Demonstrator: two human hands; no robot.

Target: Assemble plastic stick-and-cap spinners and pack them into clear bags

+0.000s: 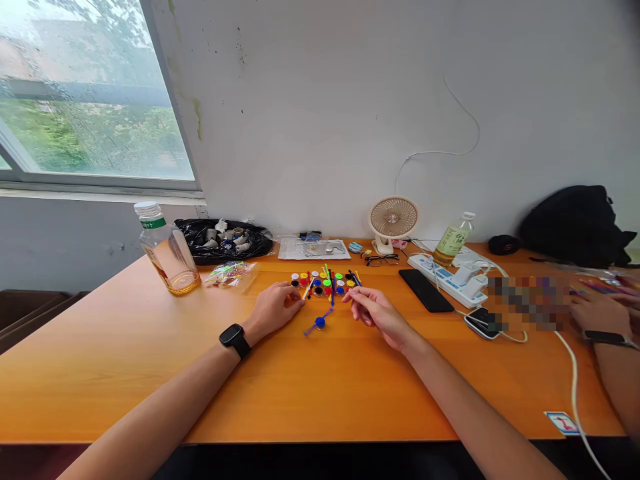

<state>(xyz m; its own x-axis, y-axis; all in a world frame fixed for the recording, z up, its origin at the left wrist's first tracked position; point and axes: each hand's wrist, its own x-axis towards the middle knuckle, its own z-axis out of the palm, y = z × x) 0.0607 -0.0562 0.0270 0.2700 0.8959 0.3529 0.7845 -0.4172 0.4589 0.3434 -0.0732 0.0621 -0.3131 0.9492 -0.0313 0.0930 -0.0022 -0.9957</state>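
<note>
While the left hand [275, 309] curls, the right hand [376, 313] faces it.

On my feed the operator's left wrist carries a black smartwatch [231, 335], its case squarish with rounded corners, its screen dark and glossy. I see a broad, plain black strap [243, 348] wrapping the wrist, duller than the screen. The left hand [275, 308] and right hand [375, 312] are both ungloved, with slender fingers. I make out the left forearm [175, 393] and right forearm [455, 393] uncovered right down to where my view cuts them off. Any finer markings on the watch are too small for me to read.
</note>
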